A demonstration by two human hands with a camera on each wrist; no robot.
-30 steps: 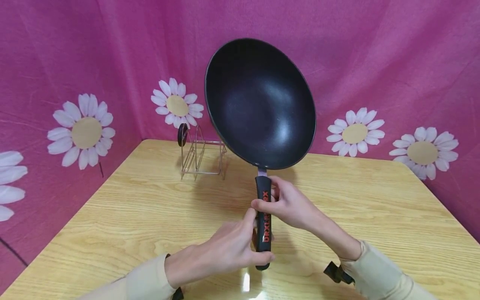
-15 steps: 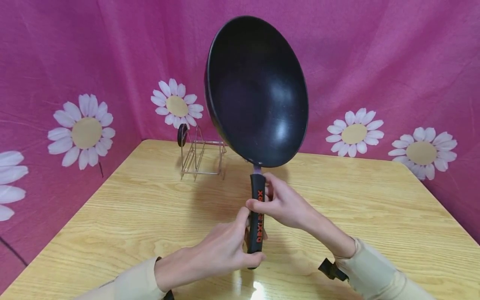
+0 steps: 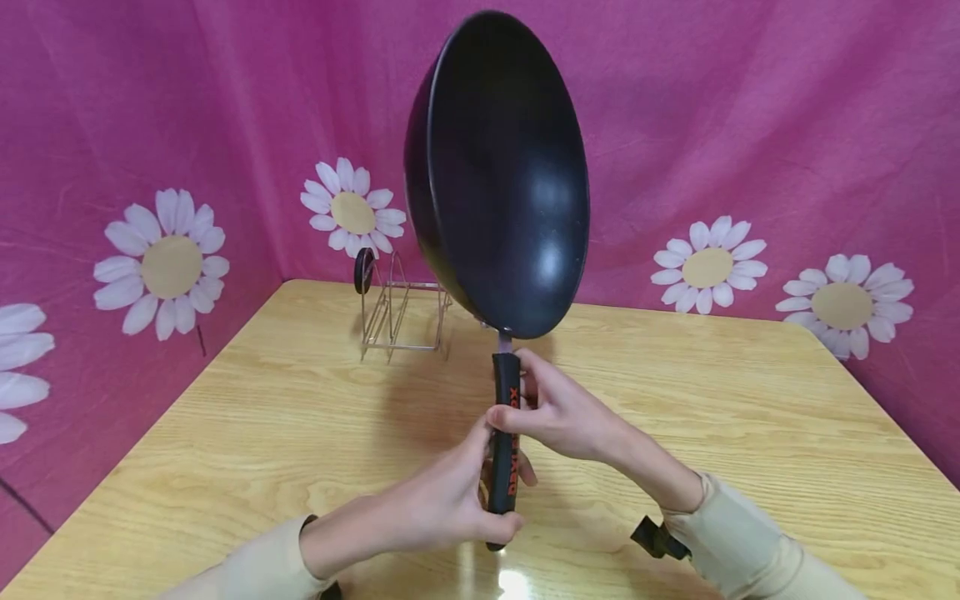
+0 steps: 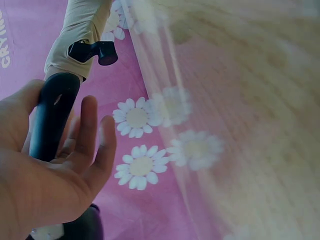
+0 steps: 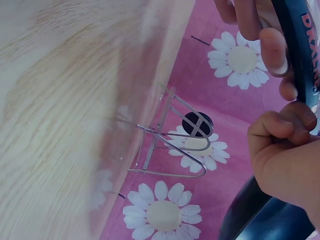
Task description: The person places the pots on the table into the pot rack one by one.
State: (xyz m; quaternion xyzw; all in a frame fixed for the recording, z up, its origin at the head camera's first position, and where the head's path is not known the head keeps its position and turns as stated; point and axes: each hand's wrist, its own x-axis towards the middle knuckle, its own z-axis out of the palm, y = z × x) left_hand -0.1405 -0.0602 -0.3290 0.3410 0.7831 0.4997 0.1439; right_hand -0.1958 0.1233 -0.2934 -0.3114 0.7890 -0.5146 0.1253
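A black wok [image 3: 517, 192] is held up above the table, handle down, its bowl turned partly to the right. My right hand [image 3: 558, 412] grips the upper part of the black handle [image 3: 506, 458], with the thumb across its front. Lower down, my left hand [image 3: 438, 500] holds the same handle near its end, thumb in front and fingers behind. The left wrist view shows the handle lying between that hand's thumb and loosely bent fingers. Part of the bowl also shows below my right hand in the right wrist view.
A metal wire rack [image 3: 401, 346] stands at the back left of the wooden table [image 3: 712, 400]. A dark round disc [image 3: 364, 271] sits at the rack's left side. Pink cloth [image 3: 712, 108] with white daisies hangs behind and beside the table.
The wok has risen and turned, so its bowl looks narrower and more of its left outer side shows. Both hands have shifted slightly left with the handle, still gripping it.
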